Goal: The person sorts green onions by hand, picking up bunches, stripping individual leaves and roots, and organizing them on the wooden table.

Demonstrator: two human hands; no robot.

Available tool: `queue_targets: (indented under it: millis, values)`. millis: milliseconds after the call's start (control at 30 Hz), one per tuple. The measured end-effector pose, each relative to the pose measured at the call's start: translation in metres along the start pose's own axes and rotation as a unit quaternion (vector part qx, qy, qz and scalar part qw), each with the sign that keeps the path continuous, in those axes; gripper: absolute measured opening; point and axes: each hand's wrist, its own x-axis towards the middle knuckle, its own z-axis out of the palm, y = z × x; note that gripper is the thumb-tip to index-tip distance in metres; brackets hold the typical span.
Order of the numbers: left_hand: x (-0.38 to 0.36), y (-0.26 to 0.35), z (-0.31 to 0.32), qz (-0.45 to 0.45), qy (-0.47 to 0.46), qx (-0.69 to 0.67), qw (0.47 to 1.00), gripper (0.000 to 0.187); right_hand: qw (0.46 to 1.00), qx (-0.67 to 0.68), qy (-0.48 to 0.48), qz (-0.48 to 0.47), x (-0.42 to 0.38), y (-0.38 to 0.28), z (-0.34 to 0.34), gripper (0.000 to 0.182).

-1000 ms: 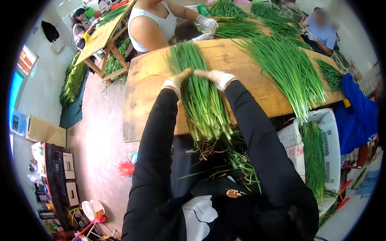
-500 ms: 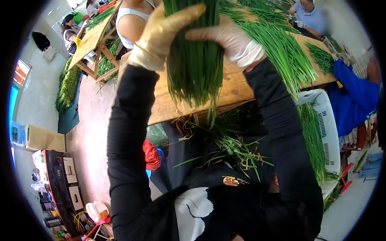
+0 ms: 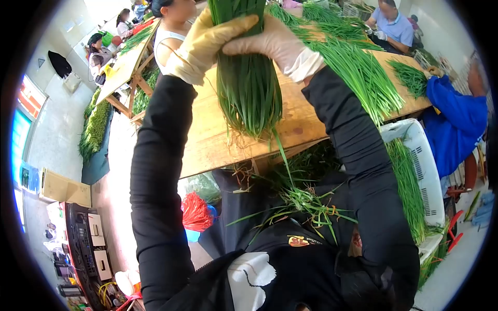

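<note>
A thick bundle of Chinese chives (image 3: 249, 96) hangs with its leaf ends down over the front of the wooden table (image 3: 207, 147). My left hand (image 3: 210, 44), in a yellowish glove, wraps round its upper part from the left. From the right, my right hand (image 3: 272, 45), in a pale thin glove, grips the same bundle, thumb across its front. The bundle's top end runs out of the frame. One long leaf trails below the others. Loose leaf scraps (image 3: 306, 202) lie on my dark apron.
More chives (image 3: 355, 72) are spread on the table to the right. A white plastic crate (image 3: 423, 166) of chives stands at my right, beside a blue cloth (image 3: 456, 114). Red strings (image 3: 196, 211) hang below the table edge. Co-workers sit at the tables, one (image 3: 395, 26) across from me.
My view has shifted, so more of the room and the co-workers shows at the top. Both hands keep hold of the chives, which have moved slightly left in view.
</note>
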Motion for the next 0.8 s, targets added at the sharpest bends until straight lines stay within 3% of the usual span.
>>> queue_targets:
  millis: [100, 133, 200, 233, 300, 333, 400, 433, 533, 567, 600, 633, 667, 733, 767, 800]
  values:
    - [0.013, 0.032, -0.007, -0.001, -0.060, 0.127, 0.990, 0.031, 0.997, 0.065, 0.018, 0.023, 0.015, -0.042, 0.007, 0.043]
    - [0.018, 0.037, -0.013, -0.070, -0.059, 0.123, 0.988, 0.043, 0.997, 0.075, 0.010, 0.030, 0.018, -0.045, 0.007, 0.042]
    - [0.025, 0.053, -0.011, -0.102, -0.171, 0.084, 0.976, 0.056, 0.998, 0.056, -0.032, 0.028, 0.026, -0.041, 0.002, 0.041]
    - [0.025, 0.058, -0.007, -0.103, -0.169, 0.083, 0.977, 0.056, 0.997, 0.056, -0.034, 0.029, 0.027, -0.036, 0.004, 0.041]
    - [0.024, 0.063, 0.000, -0.074, -0.122, 0.263, 0.954, 0.047, 0.997, 0.056, -0.002, -0.047, 0.030, -0.028, 0.011, 0.027]
    - [0.024, 0.063, 0.000, -0.075, -0.119, 0.263, 0.955, 0.047, 0.997, 0.056, -0.005, -0.046, 0.031, -0.024, 0.011, 0.027]
    - [0.029, 0.060, -0.003, 0.007, -0.161, 0.372, 0.914, 0.046, 0.997, -0.030, 0.005, -0.074, 0.033, -0.015, 0.009, 0.025]
    - [0.029, 0.060, 0.004, 0.121, -0.176, 0.369, 0.905, 0.046, 0.993, -0.073, 0.009, -0.089, 0.034, -0.011, 0.007, 0.023]
    - [0.014, 0.079, 0.010, 0.125, -0.123, 0.479, 0.860, 0.048, 0.970, -0.200, 0.017, -0.137, 0.041, -0.008, 0.002, 0.020]
    - [0.011, 0.080, 0.002, 0.086, -0.116, 0.394, 0.908, 0.050, 0.932, -0.293, 0.011, -0.212, 0.042, -0.012, 0.000, 0.018]
    - [0.008, 0.080, -0.005, 0.050, -0.103, 0.297, 0.948, 0.053, 0.988, 0.106, -0.012, -0.110, 0.038, -0.015, -0.002, 0.015]
    - [0.005, 0.080, -0.013, 0.018, -0.083, 0.201, 0.976, 0.056, 0.996, 0.055, 0.041, -0.057, 0.038, -0.010, -0.012, 0.015]
    - [-0.003, 0.093, -0.015, 0.087, -0.023, 0.242, 0.966, 0.057, 0.995, 0.003, 0.095, -0.005, 0.039, -0.007, -0.023, 0.016]
    - [-0.011, 0.073, -0.057, 0.161, 0.049, 0.144, 0.975, 0.059, 0.993, 0.028, 0.111, 0.020, 0.030, -0.039, -0.016, 0.017]
    - [-0.028, 0.086, -0.054, 0.100, 0.076, 0.223, 0.967, 0.063, 0.993, 0.053, 0.094, 0.039, 0.033, -0.039, -0.021, 0.016]
    - [-0.036, 0.070, -0.064, 0.147, 0.078, 0.251, 0.953, 0.058, 0.992, 0.079, 0.077, 0.060, 0.032, -0.038, -0.021, 0.016]
